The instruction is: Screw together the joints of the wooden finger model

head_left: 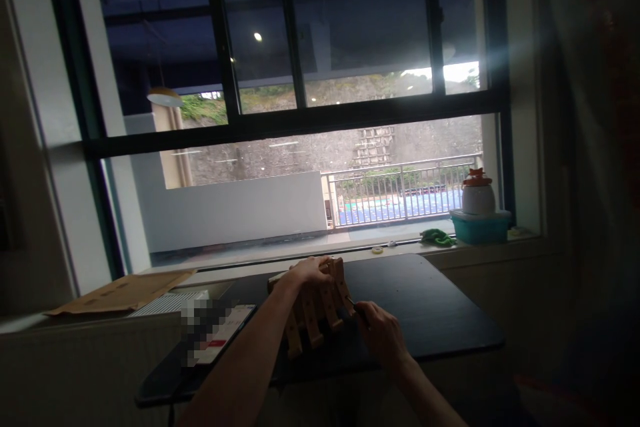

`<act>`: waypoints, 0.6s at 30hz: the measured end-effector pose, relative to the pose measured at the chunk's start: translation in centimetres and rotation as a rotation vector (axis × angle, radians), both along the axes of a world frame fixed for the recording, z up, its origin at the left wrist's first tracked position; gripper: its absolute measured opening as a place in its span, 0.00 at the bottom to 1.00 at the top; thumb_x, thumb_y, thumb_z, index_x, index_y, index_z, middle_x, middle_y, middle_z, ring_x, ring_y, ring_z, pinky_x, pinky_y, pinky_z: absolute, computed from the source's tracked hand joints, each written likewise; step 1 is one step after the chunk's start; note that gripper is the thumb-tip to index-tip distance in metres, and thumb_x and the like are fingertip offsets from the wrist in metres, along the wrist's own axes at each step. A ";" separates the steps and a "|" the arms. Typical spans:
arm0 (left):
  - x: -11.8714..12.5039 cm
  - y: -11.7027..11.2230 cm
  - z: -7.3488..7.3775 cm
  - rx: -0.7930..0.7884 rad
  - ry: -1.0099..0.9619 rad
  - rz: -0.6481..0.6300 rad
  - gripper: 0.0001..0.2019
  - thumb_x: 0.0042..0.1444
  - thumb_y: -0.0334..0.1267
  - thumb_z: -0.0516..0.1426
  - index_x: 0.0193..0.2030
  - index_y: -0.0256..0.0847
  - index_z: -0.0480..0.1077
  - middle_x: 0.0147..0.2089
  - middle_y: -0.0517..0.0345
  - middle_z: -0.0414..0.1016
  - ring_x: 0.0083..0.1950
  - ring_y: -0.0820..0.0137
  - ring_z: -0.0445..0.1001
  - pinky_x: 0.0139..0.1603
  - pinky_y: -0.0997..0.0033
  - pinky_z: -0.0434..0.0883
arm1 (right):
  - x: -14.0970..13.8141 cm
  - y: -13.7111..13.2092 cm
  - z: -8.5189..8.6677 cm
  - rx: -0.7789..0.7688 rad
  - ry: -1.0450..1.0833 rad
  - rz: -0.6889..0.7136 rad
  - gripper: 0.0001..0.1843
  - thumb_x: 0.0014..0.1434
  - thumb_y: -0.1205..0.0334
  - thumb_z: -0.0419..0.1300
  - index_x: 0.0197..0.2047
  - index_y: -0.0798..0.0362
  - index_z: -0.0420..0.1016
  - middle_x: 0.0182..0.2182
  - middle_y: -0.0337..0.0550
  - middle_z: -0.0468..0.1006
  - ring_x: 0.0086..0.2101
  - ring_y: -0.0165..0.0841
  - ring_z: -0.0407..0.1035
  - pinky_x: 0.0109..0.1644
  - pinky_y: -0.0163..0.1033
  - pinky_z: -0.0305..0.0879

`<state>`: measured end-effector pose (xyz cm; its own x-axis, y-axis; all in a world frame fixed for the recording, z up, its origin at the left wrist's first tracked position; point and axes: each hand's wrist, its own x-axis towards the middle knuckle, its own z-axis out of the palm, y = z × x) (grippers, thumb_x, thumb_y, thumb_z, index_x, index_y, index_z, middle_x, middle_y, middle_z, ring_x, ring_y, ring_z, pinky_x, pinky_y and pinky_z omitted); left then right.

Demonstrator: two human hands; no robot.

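A wooden model (320,310) with several jointed finger-like slats stands on the dark table (430,307) in front of a window. My left hand (307,272) lies over the top of the wooden model, fingers curled around its upper edge. My right hand (377,333) is closed just right of the slats, pinching a small dark tool (356,307) whose tip touches one slat.
A flat card or booklet (225,333) lies on the table's left part. Brown cardboard (120,292) rests on the sill at left. On the right sill stand a teal box (480,225) with a white jar (477,193) on it, and a green cloth (437,236).
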<state>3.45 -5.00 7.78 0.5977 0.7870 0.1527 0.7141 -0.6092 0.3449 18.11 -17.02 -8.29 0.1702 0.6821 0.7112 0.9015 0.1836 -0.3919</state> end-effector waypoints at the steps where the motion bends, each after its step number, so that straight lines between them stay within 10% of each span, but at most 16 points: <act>1: 0.0 0.0 0.0 -0.005 0.018 0.001 0.34 0.37 0.44 0.64 0.56 0.44 0.68 0.51 0.47 0.76 0.49 0.51 0.74 0.45 0.62 0.69 | 0.0 0.0 0.0 -0.006 0.013 -0.005 0.12 0.62 0.63 0.48 0.42 0.50 0.72 0.36 0.42 0.78 0.36 0.32 0.73 0.38 0.33 0.60; 18: 0.1 -0.7 0.3 -0.023 0.025 -0.006 0.30 0.39 0.42 0.63 0.54 0.47 0.70 0.46 0.55 0.78 0.49 0.54 0.74 0.45 0.67 0.69 | 1.1 0.0 3.1 -0.162 -0.148 0.003 0.09 0.59 0.66 0.53 0.33 0.49 0.74 0.31 0.43 0.79 0.34 0.34 0.72 0.36 0.34 0.58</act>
